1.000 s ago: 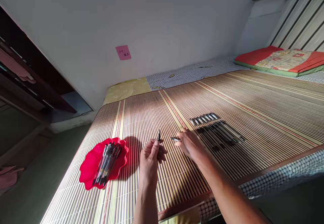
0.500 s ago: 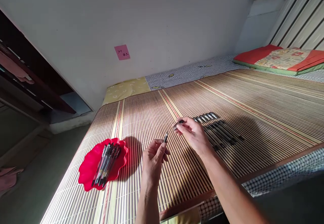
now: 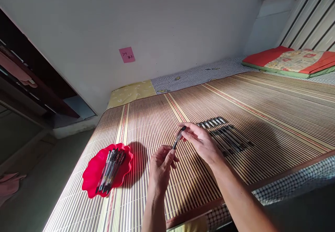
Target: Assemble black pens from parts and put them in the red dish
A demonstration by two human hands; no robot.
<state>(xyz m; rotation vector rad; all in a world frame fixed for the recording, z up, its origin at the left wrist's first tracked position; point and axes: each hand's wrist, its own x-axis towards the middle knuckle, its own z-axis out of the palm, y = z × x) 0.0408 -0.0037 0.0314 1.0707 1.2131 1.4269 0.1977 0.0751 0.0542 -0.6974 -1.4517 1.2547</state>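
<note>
My left hand is closed, with a pen pinched between thumb and fingers, its tip end pointing up and to the right. My right hand pinches a dark pen cap, which meets the pen's upper end; how far it is pushed on cannot be made out. Just beyond my right hand lies a row of black pens side by side on the slatted mat. Left of my hands, several more pens lie bunched in a red scalloped dish.
The mat covers a bed against a white wall with a pink note on it. A folded red and floral quilt lies at the far right. The bed's checked edge runs along the near side.
My two hands have come together: the cap in my right hand has tilted and now meets the tip of the pen in my left hand. The dish and the row of pens stay put.
</note>
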